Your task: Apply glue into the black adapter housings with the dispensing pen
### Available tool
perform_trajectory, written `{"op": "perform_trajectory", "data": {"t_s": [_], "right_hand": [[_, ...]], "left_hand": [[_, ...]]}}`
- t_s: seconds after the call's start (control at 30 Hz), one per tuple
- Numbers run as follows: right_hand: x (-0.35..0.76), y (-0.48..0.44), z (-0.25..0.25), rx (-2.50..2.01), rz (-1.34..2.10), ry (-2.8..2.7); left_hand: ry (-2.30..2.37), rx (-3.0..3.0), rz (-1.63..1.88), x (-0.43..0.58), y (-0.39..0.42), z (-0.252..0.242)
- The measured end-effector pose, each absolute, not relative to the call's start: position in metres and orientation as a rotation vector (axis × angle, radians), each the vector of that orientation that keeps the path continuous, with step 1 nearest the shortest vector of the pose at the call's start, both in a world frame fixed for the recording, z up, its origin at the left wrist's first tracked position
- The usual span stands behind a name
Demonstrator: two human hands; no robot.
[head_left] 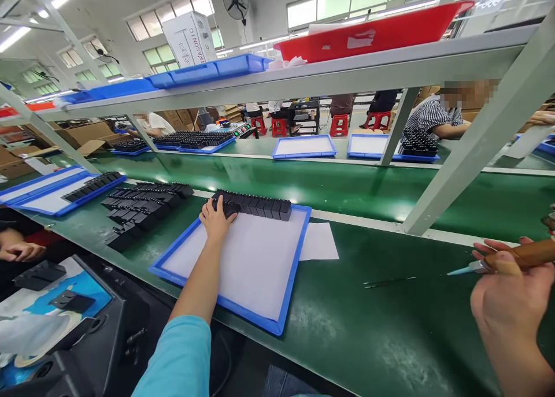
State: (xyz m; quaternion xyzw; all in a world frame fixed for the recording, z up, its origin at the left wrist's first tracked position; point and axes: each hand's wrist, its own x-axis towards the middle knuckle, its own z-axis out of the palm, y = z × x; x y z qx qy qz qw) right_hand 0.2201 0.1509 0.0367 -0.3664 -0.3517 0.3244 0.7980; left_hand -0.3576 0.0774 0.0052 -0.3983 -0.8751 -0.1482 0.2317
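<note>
My left hand [215,219] reaches into the far left corner of a blue-rimmed tray [260,313] lined with white. Its fingers are closed around a small black box-shaped part [230,208], at the left end of a row of similar black parts [264,206] along the far edge. At the right, my right hand [511,293] is raised over the green bench. It grips a tool with a brown handle [526,255] and a pale blue tapered tip [460,270], which points left; the tool's exact kind is unclear.
Many black parts [145,209] stand in rows left of the tray. Thin dark tweezers [389,282] and white paper [319,242] lie on the bench. A shelf post [472,131] rises at right. A co-worker's hand [21,250] shows at far left, above a black machine [117,322].
</note>
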Motion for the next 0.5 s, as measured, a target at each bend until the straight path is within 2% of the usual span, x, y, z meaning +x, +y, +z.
{"op": "perform_trajectory", "data": {"t_s": [0.5], "right_hand": [[0.237,0.17,0.014,-1.039,0.413,-1.031]], "left_hand": [[-2.286,-1.123,-0.6,-0.349,0.082,0.006]]}}
